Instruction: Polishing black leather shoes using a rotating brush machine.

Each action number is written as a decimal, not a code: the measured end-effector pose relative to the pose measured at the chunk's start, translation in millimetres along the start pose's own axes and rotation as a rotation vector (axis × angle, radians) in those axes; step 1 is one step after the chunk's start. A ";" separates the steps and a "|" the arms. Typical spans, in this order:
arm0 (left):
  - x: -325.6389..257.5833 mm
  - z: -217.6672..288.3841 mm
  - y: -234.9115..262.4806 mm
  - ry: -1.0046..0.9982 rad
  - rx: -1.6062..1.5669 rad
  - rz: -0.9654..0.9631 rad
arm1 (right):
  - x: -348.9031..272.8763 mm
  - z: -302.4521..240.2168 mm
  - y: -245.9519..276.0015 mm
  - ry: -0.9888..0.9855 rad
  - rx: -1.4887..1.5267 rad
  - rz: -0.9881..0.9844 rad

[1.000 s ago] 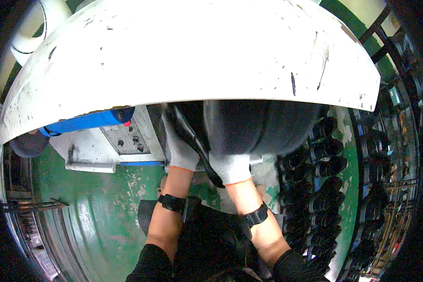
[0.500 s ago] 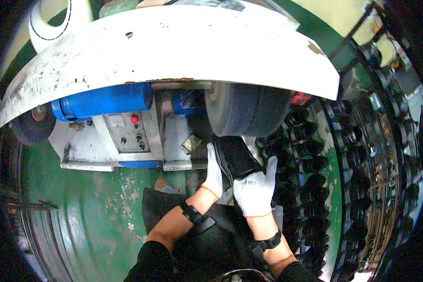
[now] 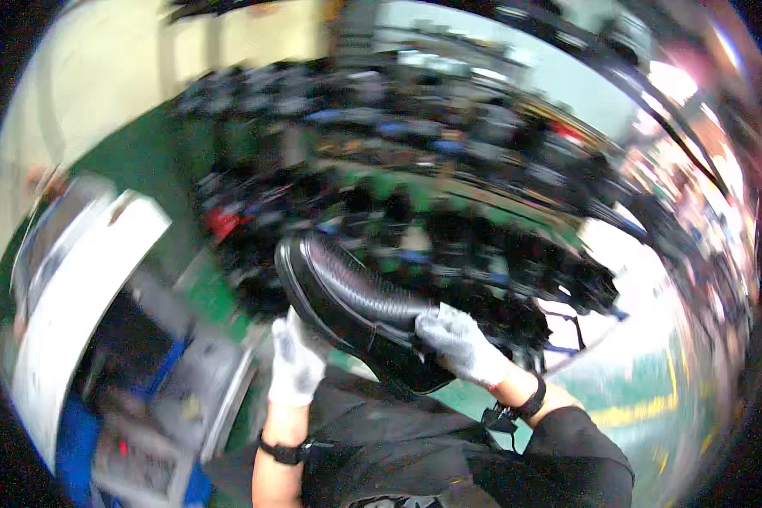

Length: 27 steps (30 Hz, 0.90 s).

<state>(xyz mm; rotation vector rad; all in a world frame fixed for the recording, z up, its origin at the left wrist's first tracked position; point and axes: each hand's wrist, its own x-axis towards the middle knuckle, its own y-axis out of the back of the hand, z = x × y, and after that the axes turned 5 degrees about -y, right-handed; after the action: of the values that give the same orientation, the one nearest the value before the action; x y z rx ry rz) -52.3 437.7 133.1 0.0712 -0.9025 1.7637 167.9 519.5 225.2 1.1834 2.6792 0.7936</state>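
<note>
Holding: black shoe (image 3: 356,313), sole up
Left hand (image 3: 296,362): gloved, fingers probably curled beneath
Right hand (image 3: 461,343): fingers wrapped over heel

One head-worn fisheye view looks down and outward, close over the hands, blurred toward distant racks (image 3: 483,169).
</note>
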 end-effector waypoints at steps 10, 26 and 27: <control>12.3 -87.1 -113.2 0.653 -0.121 -0.110 | -121.7 13.8 306.4 0.337 0.068 1.177; -31.0 -75.9 -67.2 0.599 0.004 -0.035 | -9.9 -23.7 305.9 0.097 -1.103 0.799; -35.2 -74.5 -67.5 0.563 -0.010 -0.084 | -19.3 -18.8 286.2 0.098 -1.049 0.708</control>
<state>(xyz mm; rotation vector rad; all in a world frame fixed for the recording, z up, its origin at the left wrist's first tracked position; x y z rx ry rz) 46.1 461.9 100.1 -0.3724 -0.4876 1.5782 364.2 658.3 382.9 1.6694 1.3413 1.9954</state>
